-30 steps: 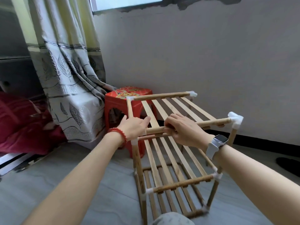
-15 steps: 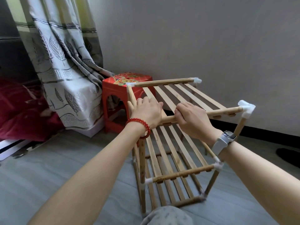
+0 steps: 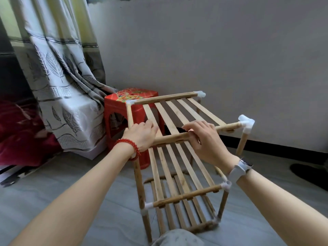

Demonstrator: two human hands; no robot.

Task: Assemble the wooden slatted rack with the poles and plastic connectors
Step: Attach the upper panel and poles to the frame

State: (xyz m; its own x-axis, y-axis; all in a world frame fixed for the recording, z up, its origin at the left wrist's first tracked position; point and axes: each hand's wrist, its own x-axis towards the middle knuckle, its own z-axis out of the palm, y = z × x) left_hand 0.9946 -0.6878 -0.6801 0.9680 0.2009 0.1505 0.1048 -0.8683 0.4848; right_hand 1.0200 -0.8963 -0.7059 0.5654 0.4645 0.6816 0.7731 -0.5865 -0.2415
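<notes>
- The left hand (image 3: 142,134), with a red bead bracelet (image 3: 129,148) at the wrist, curls over the near-left top corner of the rack (image 3: 177,157), covering that joint.
- The right hand (image 3: 204,139), with a white watch (image 3: 241,168) at the wrist, grips the near top pole (image 3: 170,138) from above, fingers wrapped round it.
- The rack stands on the grey floor (image 3: 71,183) with three slatted tiers; white connectors (image 3: 246,124) cap the visible corners.
- A red stool (image 3: 124,110) stands just behind the rack's left side, against the wall.
- A patterned curtain (image 3: 58,68) hangs to the left.
</notes>
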